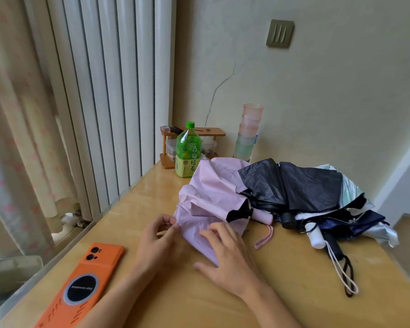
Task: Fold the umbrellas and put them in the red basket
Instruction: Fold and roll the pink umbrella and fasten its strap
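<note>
The lilac umbrella [213, 192] lies half-collapsed on the wooden table [282, 294]. The left hand [156, 240] pinches its canopy edge at 9 o'clock, seemingly between thumb and forefinger, while the right hand [227, 254] presses flat, palm down, on the fabric at 6 o'clock. A heap of dark umbrellas [298, 185] touches it at 3 o'clock; a green tea bottle [188, 152] stands at 11, and an orange phone [85, 280] lies at 8.
</note>
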